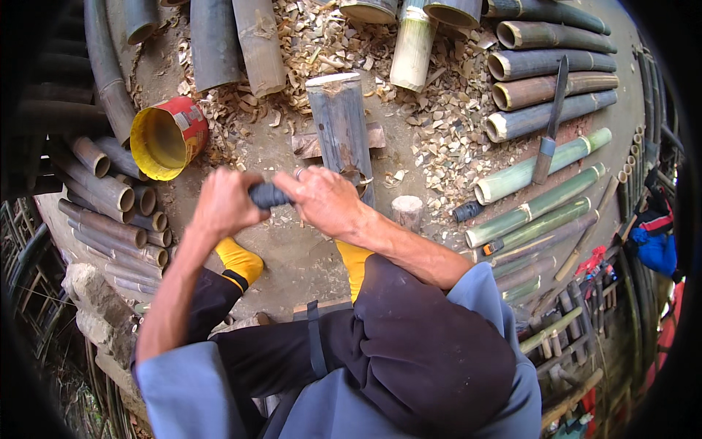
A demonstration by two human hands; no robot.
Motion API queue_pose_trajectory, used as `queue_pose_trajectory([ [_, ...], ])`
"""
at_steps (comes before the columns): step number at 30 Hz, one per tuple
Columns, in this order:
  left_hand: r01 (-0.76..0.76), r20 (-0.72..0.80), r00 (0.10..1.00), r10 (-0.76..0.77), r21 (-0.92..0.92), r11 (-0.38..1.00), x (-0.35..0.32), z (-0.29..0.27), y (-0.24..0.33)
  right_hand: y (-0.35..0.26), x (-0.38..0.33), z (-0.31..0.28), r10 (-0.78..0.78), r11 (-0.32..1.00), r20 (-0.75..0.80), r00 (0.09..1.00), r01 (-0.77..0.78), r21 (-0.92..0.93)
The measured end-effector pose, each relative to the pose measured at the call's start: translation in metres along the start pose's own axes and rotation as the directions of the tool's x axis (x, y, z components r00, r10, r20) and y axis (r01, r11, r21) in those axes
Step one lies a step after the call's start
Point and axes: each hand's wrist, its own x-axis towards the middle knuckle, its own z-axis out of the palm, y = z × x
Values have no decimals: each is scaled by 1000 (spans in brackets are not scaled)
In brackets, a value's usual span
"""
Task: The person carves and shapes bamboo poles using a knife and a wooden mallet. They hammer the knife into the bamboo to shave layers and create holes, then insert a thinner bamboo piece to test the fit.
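Both hands grip one dark tool handle in front of me. My left hand is wrapped round its left part, and my right hand closes over its right end; a ring shows on one finger. The tool's blade is hidden behind my right hand. Just beyond my hands a grey bamboo section stands upright on a small wooden block, its cut top pale. My right hand is against the lower part of this bamboo. My feet in yellow socks rest on the ground below my hands.
A red can with a yellow inside lies on its side at the left. Bamboo poles are stacked left and right, green ones nearer. A long knife lies across the right poles. Wood chips cover the ground. A short stump stands nearby.
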Motion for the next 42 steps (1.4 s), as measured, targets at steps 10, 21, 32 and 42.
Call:
queue_pose_trajectory([
  [10, -447, 425, 857, 292, 331, 831, 85, -37, 6, 2, 10, 10, 233, 879, -121, 965, -155, 452],
  [21, 340, 126, 880, -458, -840, 422, -72, 205, 96, 30, -35, -8, -402, 802, 782, 477, 596, 49],
  [32, -3, -306, 948, -85, -277, 961, -42, 96, -4, 6, -12, 15, -226, 951, 201, 953, 260, -164],
  [42, -422, 167, 900, 403, 567, 708, 65, -54, 63, 15, -7, 1, 237, 953, -496, 835, -99, 287],
])
